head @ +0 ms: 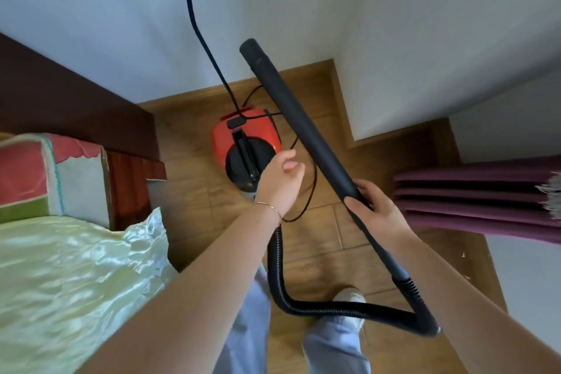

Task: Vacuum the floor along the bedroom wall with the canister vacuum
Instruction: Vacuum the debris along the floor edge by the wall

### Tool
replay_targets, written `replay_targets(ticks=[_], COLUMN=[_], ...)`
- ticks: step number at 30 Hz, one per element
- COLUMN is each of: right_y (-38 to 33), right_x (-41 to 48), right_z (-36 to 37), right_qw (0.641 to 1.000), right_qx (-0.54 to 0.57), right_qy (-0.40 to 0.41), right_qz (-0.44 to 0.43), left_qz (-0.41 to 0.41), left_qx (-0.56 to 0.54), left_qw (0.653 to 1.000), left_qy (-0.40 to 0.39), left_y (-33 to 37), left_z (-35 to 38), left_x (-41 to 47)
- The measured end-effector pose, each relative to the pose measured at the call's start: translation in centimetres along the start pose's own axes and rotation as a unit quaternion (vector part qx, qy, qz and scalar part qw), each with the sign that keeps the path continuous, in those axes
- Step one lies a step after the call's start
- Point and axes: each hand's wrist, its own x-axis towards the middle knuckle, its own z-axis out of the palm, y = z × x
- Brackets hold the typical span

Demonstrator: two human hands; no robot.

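Two hands show: the right hand [375, 209] wraps its fingers round the black wand [300, 124], which slants up toward the far wall [394, 24]. The left hand [280, 176] hovers, fingers loosely curled, over the red canister vacuum [221, 136] standing on the wooden floor [188, 197]; whether it pinches the thin cord [315, 179] I cannot tell.

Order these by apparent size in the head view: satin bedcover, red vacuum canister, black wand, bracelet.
1. satin bedcover
2. black wand, longer, and red vacuum canister, bulkier: too alike to rank
3. bracelet
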Motion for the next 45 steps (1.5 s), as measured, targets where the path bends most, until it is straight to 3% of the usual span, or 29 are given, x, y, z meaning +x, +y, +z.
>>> replay_targets(ticks=[7,13,18,26,33,45], right_y=[1.1,0.8,0.6,-0.7,0.5,0.7], right_x=[3.8,7.5,10.6,14.6,14.7,14.9], right_z=[4.4,7.8,10.0,9.9,9.6,9.0], right_qw=[0.995,0.993,0.995,0.996,0.995,0.994], right_qx=[0.057,0.055,0.005,-0.06,-0.074,-0.062], right_qy=[0.058,0.054,0.035,0.02,0.023,0.045], right_qz=[0.064,0.086,0.09,0.061,0.069,0.082], left_qz=[-0.017,-0.004,0.004,0.041,-0.004,0.056], left_qx=[0.22,0.268,0.396,0.477,0.442,0.517], left_qw=[0.975,0.963,0.915,0.872,0.891,0.851], left_qy=[0.015,-0.032,-0.079,-0.103,-0.104,-0.072], left_y=[-4.1,-5.2,-6.3,-7.2,-8.2,-8.9], left_z=[-8.3,-10.4,-10.1,-8.3,-7.2,-7.4], left_x=[8.8,15.9,20.2,25.0,26.8,27.1])
